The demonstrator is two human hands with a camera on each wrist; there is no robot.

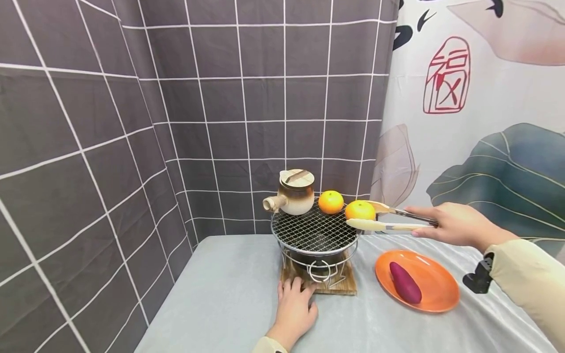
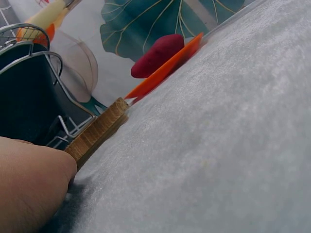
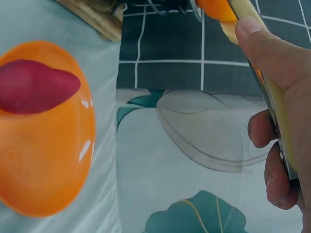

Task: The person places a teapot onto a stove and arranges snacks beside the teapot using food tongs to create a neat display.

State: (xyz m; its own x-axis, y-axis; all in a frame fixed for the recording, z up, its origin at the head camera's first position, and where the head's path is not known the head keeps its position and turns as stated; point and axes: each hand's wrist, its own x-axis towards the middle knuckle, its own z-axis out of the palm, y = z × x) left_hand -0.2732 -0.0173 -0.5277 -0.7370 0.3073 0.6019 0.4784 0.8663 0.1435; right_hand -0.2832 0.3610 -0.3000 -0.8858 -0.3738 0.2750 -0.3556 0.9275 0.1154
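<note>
My right hand [image 1: 456, 224] grips a pair of tongs [image 1: 403, 226], whose pale tips close around an orange mandarin [image 1: 360, 211] at the right rim of a round wire grill [image 1: 315, 228]. A second mandarin [image 1: 330, 202] sits at the grill's back, beside a small brown-and-cream clay pot [image 1: 296, 192] with a side handle and lid. My left hand [image 1: 294, 310] rests with its fingertips at the front edge of the wooden board [image 1: 342, 284] under the stove. In the left wrist view, the hand [image 2: 34, 184] is against the board's corner.
An orange oval plate [image 1: 437, 289] holding a purple sweet potato [image 1: 405, 283] lies right of the board. A pale grey cloth [image 1: 220, 289] covers the table. Dark tiled-pattern curtain [image 1: 265, 98] stands behind and left; a white printed curtain [image 1: 410, 137] hangs at the right.
</note>
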